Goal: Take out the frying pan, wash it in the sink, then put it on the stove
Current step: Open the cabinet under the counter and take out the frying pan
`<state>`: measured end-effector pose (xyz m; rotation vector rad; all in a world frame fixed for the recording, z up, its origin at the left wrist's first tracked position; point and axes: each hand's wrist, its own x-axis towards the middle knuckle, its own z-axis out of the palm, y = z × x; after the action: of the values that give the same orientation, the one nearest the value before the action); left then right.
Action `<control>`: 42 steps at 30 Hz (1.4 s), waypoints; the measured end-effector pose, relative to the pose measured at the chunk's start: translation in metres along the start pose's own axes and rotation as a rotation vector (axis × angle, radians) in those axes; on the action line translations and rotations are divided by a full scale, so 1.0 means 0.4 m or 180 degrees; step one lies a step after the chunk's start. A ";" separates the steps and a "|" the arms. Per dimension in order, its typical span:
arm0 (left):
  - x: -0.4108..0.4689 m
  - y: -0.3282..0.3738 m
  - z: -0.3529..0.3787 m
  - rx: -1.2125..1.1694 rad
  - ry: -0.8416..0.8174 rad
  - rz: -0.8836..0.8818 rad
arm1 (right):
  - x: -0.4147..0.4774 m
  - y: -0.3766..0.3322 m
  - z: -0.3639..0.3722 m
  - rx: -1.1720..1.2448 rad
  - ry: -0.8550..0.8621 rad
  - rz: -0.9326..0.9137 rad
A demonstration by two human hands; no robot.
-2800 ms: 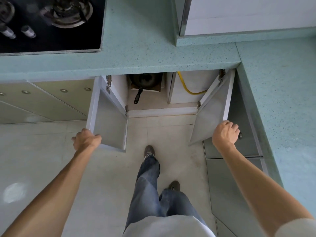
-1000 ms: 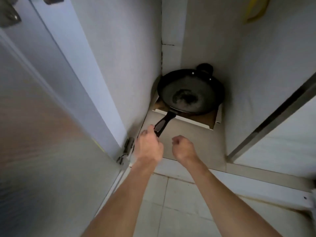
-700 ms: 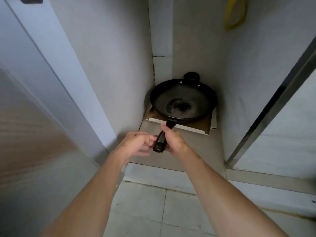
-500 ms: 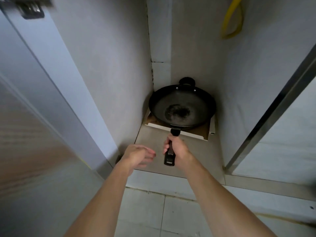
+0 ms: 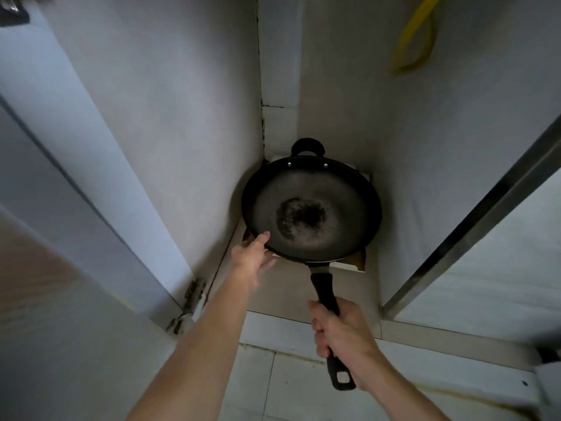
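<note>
Pale cabinet interior (image 5: 188,123), right hand (image 5: 343,335) gripping frying pan (image 5: 309,214) handle, left hand (image 5: 253,258) open at rim

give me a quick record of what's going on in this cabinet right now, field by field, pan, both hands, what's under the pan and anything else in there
place: inside an open low cabinet, door hinge at left
frying pan: black, dark burnt patch in the middle, small loop handle at the far rim
right hand: closed around the pan's long handle
left hand: open, fingers at the pan's near left rim
under the pan: a flat cardboard box, partly hidden
other: yellow hose hanging at the back right
</note>
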<state>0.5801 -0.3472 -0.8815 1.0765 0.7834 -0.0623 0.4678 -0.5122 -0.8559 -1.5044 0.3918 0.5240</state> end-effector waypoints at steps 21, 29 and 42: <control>-0.854 0.295 -0.164 0.0819 0.0779 -0.1177 | -0.902 -0.305 0.038 0.0304 0.0093 0.1656; -1.156 0.434 -0.204 0.0966 0.0963 -0.1462 | -1.194 -0.463 0.049 0.0230 -0.0093 0.1944; -1.453 0.599 -0.257 0.1200 0.0787 -0.1662 | -1.556 -0.584 0.124 0.0199 0.0140 0.1765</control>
<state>0.1955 -0.3289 -0.3740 1.2205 1.2994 -0.5457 0.0766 -0.5133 -0.3161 -1.3416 0.8626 0.9039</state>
